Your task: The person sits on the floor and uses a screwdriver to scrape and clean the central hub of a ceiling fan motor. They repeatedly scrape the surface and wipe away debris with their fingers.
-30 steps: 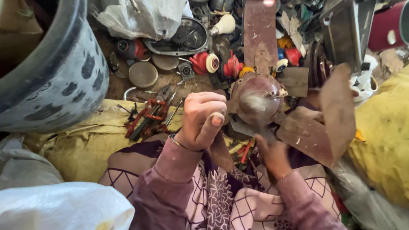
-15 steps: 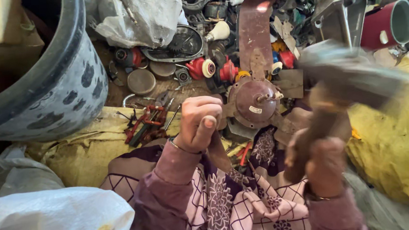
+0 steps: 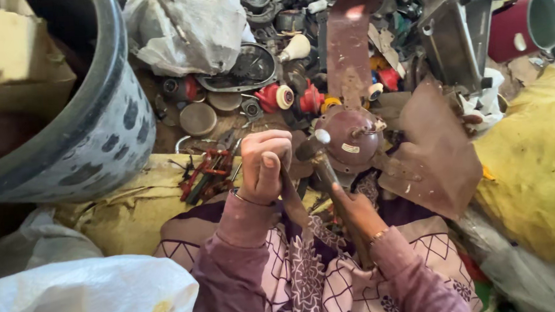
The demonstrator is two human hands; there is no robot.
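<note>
A rusty maroon ceiling-fan motor point(image 3: 351, 138) with brown blades point(image 3: 434, 149) rests on my lap. My left hand point(image 3: 264, 165) is closed around a narrow dark blade-like piece at the motor's left side. My right hand point(image 3: 356, 210) grips the wooden handle of a hammer point(image 3: 317, 148), whose metal head sits against the motor's left edge. One long blade point(image 3: 347, 55) points away from me over the clutter.
A big dark tub point(image 3: 90, 132) stands at the left. Red-handled pliers point(image 3: 205, 173) lie on yellow cloth beside my left hand. Scrap parts, red spools and a maroon cylinder point(image 3: 520, 25) crowd the far side. A yellow sack point(image 3: 538, 166) is at the right, a white bag point(image 3: 81, 303) near left.
My right hand swung the hammer from raised at the right down onto the motor's left side. The left hand kept its grip in place.
</note>
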